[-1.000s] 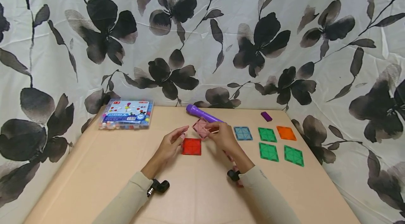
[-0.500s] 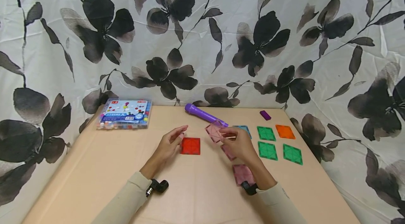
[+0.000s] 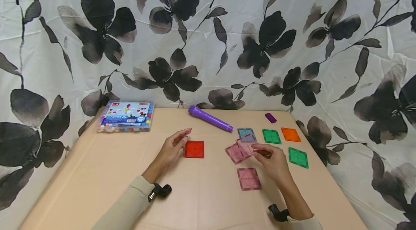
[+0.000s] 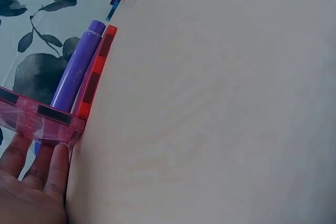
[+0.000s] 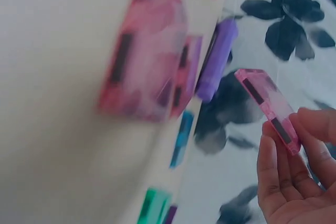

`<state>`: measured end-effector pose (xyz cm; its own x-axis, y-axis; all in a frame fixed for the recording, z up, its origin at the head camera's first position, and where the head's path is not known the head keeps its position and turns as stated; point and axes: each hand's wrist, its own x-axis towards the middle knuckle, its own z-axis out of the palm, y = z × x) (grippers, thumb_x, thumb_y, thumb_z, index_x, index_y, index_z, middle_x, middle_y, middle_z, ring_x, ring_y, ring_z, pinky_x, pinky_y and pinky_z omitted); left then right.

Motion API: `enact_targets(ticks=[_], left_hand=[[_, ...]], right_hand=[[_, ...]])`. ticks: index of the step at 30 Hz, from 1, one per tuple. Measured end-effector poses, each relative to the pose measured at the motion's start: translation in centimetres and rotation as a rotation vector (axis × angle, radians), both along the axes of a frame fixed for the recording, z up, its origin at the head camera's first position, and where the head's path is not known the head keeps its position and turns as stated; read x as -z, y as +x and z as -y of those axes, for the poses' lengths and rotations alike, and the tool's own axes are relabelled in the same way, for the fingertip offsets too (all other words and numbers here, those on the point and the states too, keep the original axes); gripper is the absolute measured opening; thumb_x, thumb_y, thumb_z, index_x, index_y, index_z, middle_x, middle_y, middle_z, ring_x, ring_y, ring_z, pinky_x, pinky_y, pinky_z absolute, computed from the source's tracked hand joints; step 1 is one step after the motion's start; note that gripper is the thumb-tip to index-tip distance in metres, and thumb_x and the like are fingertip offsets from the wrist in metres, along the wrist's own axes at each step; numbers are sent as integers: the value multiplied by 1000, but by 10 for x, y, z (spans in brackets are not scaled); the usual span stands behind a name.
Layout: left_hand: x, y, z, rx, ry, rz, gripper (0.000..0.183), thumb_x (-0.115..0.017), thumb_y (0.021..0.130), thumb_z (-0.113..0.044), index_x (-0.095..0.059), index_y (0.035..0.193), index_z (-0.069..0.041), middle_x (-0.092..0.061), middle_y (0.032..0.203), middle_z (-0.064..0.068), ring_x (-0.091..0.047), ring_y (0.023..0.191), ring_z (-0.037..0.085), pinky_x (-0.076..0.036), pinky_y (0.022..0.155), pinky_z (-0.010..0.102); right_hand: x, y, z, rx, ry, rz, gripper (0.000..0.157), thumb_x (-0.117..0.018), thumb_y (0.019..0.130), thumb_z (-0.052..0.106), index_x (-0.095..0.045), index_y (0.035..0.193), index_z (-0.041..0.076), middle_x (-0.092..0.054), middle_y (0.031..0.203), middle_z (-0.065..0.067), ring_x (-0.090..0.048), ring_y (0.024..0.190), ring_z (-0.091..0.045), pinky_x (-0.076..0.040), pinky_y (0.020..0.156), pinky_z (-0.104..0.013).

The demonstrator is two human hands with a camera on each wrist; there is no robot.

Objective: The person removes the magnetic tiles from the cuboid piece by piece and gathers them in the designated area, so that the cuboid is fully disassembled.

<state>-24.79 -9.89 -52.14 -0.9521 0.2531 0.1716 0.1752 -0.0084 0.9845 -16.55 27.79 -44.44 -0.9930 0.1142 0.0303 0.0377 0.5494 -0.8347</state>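
My right hand [image 3: 273,161] pinches a translucent pink magnetic tile [image 5: 270,111] by one edge. In the head view that tile overlaps a second pink tile [image 3: 235,153] and the near edge of a blue tile [image 3: 243,132]. A third pink tile [image 3: 248,178] lies flat nearer the front. My left hand [image 3: 169,152] stays beside a red tile [image 3: 194,149], its fingertips up. Another pink tile [image 4: 39,116] stands at its fingers [image 4: 59,169] in the left wrist view; the left thumb is hidden there, and the tile is nearly edge-on in the head view.
Green tiles [image 3: 271,136] and an orange tile [image 3: 290,134] lie to the right, one green partly behind my right hand. A small purple block [image 3: 271,117], a purple flashlight-shaped tube [image 3: 210,118] and a clear box of colourful pieces [image 3: 126,116] sit along the back.
My right hand has carried its pink tile rightward and toward me, away from the left hand. Two pink tiles on the table have come into fuller view. The left hand has barely moved.
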Motion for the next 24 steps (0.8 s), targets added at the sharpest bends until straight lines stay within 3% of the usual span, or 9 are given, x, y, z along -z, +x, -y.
enact_targets(ticks=[7,17,20,24], left_hand=[[-1,1,-1,-1,8,0,43,-52,112,-7,-55,155,-10,-49,161,24,-47,149,43,-51,116,42],[-2,2,-2,-8,5,19,44,-52,112,-6,-55,155,-11,-49,161,24,-47,150,44,-53,108,18],[-1,1,-2,-8,7,19,43,-52,112,-6,-55,155,-11,-49,161,24,-46,150,44,-51,105,12],[-1,1,-2,-8,18,14,43,-52,112,-6,-56,154,-12,-49,161,25,-46,151,43,-49,104,9]], right_hand=[[7,22,-39,78,15,51,29,-69,103,7,-76,131,10,-72,136,-16,-72,113,-24,-56,85,-9],[24,48,-82,157,115,142,31,-73,100,8,-76,131,6,-72,138,-17,-65,95,8,-54,79,-7],[26,54,-89,169,131,179,31,-73,101,9,-76,131,5,-72,137,-17,-64,93,12,-53,78,-7],[28,58,-94,153,126,202,32,-73,100,10,-75,132,4,-72,137,-19,-67,91,7,-55,78,-9]])
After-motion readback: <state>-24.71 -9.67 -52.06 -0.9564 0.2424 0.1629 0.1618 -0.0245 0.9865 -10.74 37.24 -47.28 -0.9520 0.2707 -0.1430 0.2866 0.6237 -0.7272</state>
